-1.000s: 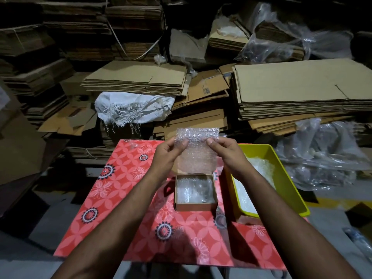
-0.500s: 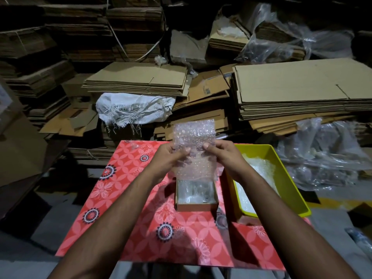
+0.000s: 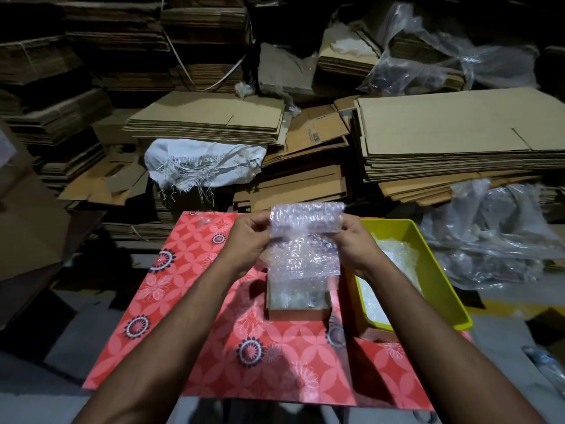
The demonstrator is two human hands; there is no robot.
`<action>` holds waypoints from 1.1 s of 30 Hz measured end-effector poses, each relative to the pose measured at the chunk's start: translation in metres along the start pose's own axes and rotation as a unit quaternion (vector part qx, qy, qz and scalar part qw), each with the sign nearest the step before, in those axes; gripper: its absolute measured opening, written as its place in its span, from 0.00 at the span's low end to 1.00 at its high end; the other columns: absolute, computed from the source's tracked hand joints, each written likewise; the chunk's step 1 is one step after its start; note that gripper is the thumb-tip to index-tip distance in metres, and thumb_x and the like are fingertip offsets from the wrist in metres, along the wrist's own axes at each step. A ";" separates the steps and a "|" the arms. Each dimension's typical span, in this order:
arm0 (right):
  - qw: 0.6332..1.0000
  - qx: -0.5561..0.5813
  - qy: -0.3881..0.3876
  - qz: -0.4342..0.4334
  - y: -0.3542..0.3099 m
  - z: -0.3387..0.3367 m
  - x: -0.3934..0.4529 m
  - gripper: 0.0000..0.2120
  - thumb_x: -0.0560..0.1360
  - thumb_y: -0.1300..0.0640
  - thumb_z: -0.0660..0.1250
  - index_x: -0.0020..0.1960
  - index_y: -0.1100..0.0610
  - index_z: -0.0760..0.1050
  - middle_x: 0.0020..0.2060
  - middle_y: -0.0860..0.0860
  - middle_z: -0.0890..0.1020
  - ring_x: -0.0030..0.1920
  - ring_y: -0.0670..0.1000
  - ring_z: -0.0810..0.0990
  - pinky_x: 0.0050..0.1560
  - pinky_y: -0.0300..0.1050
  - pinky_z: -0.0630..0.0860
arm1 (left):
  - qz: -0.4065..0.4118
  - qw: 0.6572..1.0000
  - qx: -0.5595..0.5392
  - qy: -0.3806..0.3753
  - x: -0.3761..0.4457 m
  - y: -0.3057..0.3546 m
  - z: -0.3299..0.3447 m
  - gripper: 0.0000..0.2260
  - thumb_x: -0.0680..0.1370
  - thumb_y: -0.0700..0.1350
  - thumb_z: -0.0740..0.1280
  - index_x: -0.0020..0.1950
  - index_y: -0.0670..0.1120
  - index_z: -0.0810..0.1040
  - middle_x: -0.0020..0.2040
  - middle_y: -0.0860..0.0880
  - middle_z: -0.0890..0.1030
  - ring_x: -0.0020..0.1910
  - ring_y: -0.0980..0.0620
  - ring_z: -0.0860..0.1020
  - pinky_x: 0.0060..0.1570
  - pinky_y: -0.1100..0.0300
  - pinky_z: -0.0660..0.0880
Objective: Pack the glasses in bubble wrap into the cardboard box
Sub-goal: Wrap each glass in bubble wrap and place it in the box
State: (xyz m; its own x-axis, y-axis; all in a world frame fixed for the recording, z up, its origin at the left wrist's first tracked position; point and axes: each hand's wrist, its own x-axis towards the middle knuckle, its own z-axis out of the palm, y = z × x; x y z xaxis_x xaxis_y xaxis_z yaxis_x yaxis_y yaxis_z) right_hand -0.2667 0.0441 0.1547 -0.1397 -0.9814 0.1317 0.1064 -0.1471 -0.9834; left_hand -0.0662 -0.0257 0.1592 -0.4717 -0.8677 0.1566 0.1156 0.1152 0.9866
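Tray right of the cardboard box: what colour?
Yellow. The tray shows best in the head view, the only one, beside the cardboard box.

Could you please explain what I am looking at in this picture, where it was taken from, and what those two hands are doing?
There is no machine here: a person wears a camera on the head, looking forward and down, so the two arms reaching in from the bottom are their own. The left hand and right hand each pinch one side of a sheet of bubble wrap, whose top edge is rolled over. It hangs just above a small open cardboard box, which already holds something clear and bubbly. The box sits on a red flowered cloth. To its right stands a yellow tray with more clear wrap inside. Behind are stacks of flattened cardboard.
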 end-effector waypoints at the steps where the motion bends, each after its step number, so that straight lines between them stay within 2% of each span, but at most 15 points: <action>1: 1.000 -0.009 -0.006 -0.013 0.000 -0.002 0.000 0.15 0.71 0.76 0.68 0.40 0.58 0.85 0.38 0.52 0.86 0.39 0.49 0.84 0.41 0.42 0.80 | 0.001 1.000 -0.005 -0.002 0.001 -0.002 -0.001 0.14 0.72 0.30 0.72 0.41 0.49 0.87 0.43 0.46 0.85 0.42 0.50 0.82 0.45 0.52 0.80; 3: 0.998 -0.038 -0.023 -0.037 -0.003 -0.002 0.000 0.22 0.70 0.79 0.65 0.34 0.54 0.85 0.35 0.51 0.85 0.37 0.49 0.82 0.41 0.42 0.77 | -0.014 1.000 -0.014 -0.009 0.004 -0.007 -0.004 0.21 0.75 0.25 0.65 0.47 0.51 0.86 0.46 0.43 0.83 0.40 0.48 0.78 0.46 0.54 0.76; 6: 0.995 -0.070 -0.015 -0.071 -0.007 -0.004 0.002 0.26 0.72 0.79 0.62 0.37 0.51 0.86 0.39 0.49 0.86 0.41 0.48 0.83 0.45 0.44 0.76 | -0.046 0.997 -0.026 -0.051 0.007 -0.011 -0.007 0.30 0.76 0.26 0.61 0.67 0.57 0.77 0.54 0.34 0.76 0.45 0.37 0.69 0.41 0.41 0.66; 9: 0.995 -0.061 -0.041 -0.069 -0.009 -0.010 0.001 0.26 0.76 0.73 0.66 0.58 0.43 0.83 0.51 0.56 0.85 0.52 0.51 0.83 0.51 0.51 0.80 | -0.041 0.998 -0.038 -0.023 0.004 -0.009 -0.002 0.29 0.75 0.24 0.62 0.65 0.55 0.78 0.56 0.29 0.79 0.49 0.35 0.72 0.45 0.37 0.67; 11: 0.996 -0.046 -0.071 -0.040 -0.008 -0.013 -0.001 0.29 0.76 0.72 0.68 0.70 0.46 0.74 0.52 0.65 0.81 0.51 0.55 0.81 0.51 0.56 0.79 | -0.037 0.999 -0.037 0.011 0.003 -0.004 0.001 0.27 0.76 0.24 0.62 0.61 0.53 0.80 0.52 0.35 0.83 0.44 0.40 0.77 0.40 0.47 0.75; 12: 0.996 -0.046 -0.076 -0.029 -0.006 -0.014 -0.002 0.30 0.76 0.72 0.68 0.72 0.48 0.72 0.51 0.63 0.82 0.51 0.55 0.82 0.50 0.57 0.80 | -0.036 0.999 -0.029 0.021 0.002 -0.002 0.002 0.27 0.75 0.23 0.61 0.60 0.53 0.81 0.50 0.38 0.84 0.39 0.43 0.78 0.34 0.54 0.74; 14: 0.995 -0.078 -0.061 -0.030 -0.005 -0.013 -0.001 0.29 0.74 0.75 0.68 0.70 0.52 0.74 0.53 0.57 0.85 0.51 0.58 0.84 0.49 0.61 0.81 | -0.045 0.997 -0.047 0.035 0.004 0.000 0.001 0.26 0.75 0.23 0.62 0.60 0.51 0.80 0.47 0.44 0.85 0.35 0.49 0.81 0.30 0.59 0.76; 17: 0.986 -0.146 -0.034 -0.078 -0.004 -0.011 0.003 0.31 0.71 0.79 0.63 0.61 0.49 0.82 0.56 0.53 0.85 0.50 0.68 0.81 0.45 0.62 0.79 | -0.076 0.992 -0.094 0.035 0.006 -0.002 0.001 0.18 0.79 0.29 0.63 0.63 0.48 0.79 0.50 0.46 0.86 0.42 0.46 0.84 0.39 0.53 0.80; 20: 0.985 -0.151 0.005 -0.083 -0.007 -0.008 0.003 0.29 0.70 0.81 0.58 0.48 0.52 0.86 0.48 0.50 0.87 0.39 0.52 0.81 0.39 0.42 0.72 | -0.126 0.982 -0.138 -0.003 -0.001 0.001 0.005 0.11 0.85 0.42 0.58 0.62 0.48 0.78 0.55 0.43 0.84 0.50 0.41 0.84 0.45 0.48 0.81; 22: 0.985 -0.157 0.022 -0.071 -0.010 -0.007 0.003 0.27 0.68 0.81 0.54 0.42 0.56 0.85 0.40 0.48 0.86 0.33 0.46 0.78 0.34 0.37 0.70 | -0.152 0.975 -0.164 -0.015 -0.004 0.000 0.008 0.14 0.85 0.54 0.55 0.66 0.57 0.75 0.63 0.43 0.81 0.60 0.34 0.80 0.50 0.46 0.78; 24: 0.982 -0.170 0.028 -0.075 -0.009 -0.008 0.004 0.25 0.67 0.81 0.54 0.38 0.58 0.83 0.36 0.47 0.85 0.38 0.45 0.81 0.42 0.36 0.74 | -0.164 0.973 -0.163 -0.020 -0.005 0.002 0.011 0.20 0.83 0.60 0.54 0.73 0.57 0.68 0.71 0.43 0.74 0.64 0.35 0.78 0.53 0.45 0.79; 26: 0.981 -0.177 0.026 -0.080 -0.007 -0.010 0.006 0.23 0.67 0.79 0.55 0.35 0.58 0.82 0.35 0.48 0.85 0.42 0.45 0.82 0.48 0.35 0.74 | -0.156 0.979 -0.126 -0.033 -0.005 0.002 0.012 0.17 0.84 0.57 0.55 0.65 0.50 0.74 0.54 0.50 0.84 0.50 0.49 0.84 0.40 0.55 0.82; 28: 0.982 -0.177 0.011 -0.070 -0.005 -0.010 0.007 0.19 0.66 0.74 0.56 0.34 0.56 0.82 0.35 0.50 0.84 0.41 0.48 0.81 0.46 0.38 0.73 | -0.136 0.988 -0.061 -0.045 -0.005 -0.001 0.012 0.10 0.83 0.49 0.62 0.55 0.45 0.78 0.42 0.54 0.85 0.42 0.54 0.83 0.36 0.60 0.80; 31: 0.996 -0.077 0.047 -0.015 -0.003 -0.008 0.006 0.14 0.65 0.67 0.57 0.38 0.54 0.78 0.35 0.54 0.76 0.34 0.54 0.69 0.35 0.50 0.58 | -0.112 0.993 -0.012 -0.030 -0.003 -0.011 0.007 0.07 0.78 0.41 0.71 0.55 0.43 0.80 0.41 0.52 0.86 0.41 0.52 0.83 0.38 0.57 0.80; 33: 0.994 0.051 0.084 0.042 0.001 -0.010 0.006 0.06 0.69 0.59 0.61 0.44 0.50 0.71 0.37 0.52 0.71 0.33 0.50 0.67 0.32 0.47 0.56 | -0.104 0.994 -0.011 -0.009 0.001 -0.016 0.005 0.10 0.76 0.39 0.73 0.57 0.46 0.79 0.47 0.50 0.87 0.46 0.52 0.84 0.47 0.54 0.81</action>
State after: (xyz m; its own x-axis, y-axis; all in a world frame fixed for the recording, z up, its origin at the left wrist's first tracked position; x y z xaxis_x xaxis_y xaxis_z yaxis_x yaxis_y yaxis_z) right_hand -0.2773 0.0393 0.1535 -0.2877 -0.9575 0.0189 0.2232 -0.0862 -0.9709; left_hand -0.0729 -0.0256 0.1436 -0.5030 -0.8628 -0.0507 0.0331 -0.0779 0.9964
